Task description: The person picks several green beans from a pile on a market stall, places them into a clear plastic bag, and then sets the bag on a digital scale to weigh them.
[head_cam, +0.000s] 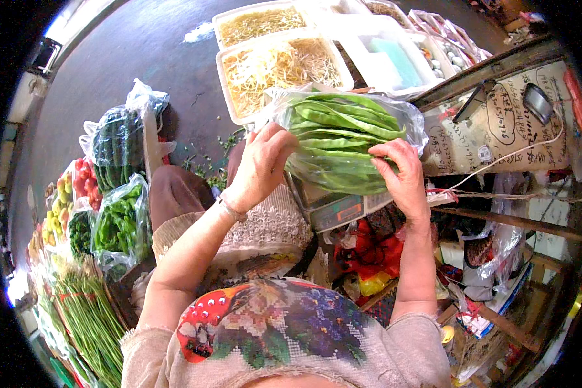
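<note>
Flat green bean pods (pixel 344 119) lie side by side in a clear plastic bag (pixel 417 126). The bag rests on a digital scale (pixel 337 213) whose display faces me; the beans hide most of its pan. At the bag's left side, my left hand (pixel 264 167) pinches the plastic with bent fingers. My right hand (pixel 402 177) is over the near right part of the beans, thumb and fingertips drawn together on the bag's film. Part of the bag's near film covers the lower beans.
Tubs of pale sprouts (pixel 281 72) and a white lidded container (pixel 388 53) stand beyond the scale. A bag of green peppers (pixel 119 220) and bundled green stalks (pixel 87 315) are at left. To the right, a board bearing writing (pixel 499 121) carries a phone-like device (pixel 538 103) and a cable.
</note>
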### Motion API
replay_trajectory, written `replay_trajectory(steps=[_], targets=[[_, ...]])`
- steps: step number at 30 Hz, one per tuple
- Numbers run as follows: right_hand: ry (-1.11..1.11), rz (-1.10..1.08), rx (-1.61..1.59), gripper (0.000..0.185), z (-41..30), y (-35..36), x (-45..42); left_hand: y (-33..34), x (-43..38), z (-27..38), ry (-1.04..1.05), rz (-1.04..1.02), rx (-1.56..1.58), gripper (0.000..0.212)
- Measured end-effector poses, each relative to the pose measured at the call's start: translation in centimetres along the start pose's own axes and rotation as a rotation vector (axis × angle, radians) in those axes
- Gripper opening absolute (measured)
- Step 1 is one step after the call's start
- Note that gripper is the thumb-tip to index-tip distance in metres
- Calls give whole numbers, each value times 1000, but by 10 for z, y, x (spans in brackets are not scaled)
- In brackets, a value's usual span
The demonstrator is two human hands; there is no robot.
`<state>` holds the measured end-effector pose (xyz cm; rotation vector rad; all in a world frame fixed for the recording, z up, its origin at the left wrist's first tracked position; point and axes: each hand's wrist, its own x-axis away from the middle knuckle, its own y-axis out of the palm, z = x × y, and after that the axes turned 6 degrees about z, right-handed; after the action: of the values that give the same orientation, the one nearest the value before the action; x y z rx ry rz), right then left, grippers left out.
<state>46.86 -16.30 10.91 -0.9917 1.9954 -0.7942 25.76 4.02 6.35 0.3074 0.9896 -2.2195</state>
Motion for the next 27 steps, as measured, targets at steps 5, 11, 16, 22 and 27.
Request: replay_trajectory(steps=[5,11,16,22,27], targets=[[-80,-2,125,22,-1,-6,-9,7,-3,-6,9,48,129,12],[-96,104,188,21,-1,-5,-17,14,-9,-10,-85,73,211,14],[-57,131,211,19,9,14,-14,25,-10,-12,-52,144,45,17],[-65,123,248,15,8,13,-11,19,-1,-1,25,32,-185,28],[-63,96,291,12,4,10,-11,23,2,1,37,-73,-337,35]])
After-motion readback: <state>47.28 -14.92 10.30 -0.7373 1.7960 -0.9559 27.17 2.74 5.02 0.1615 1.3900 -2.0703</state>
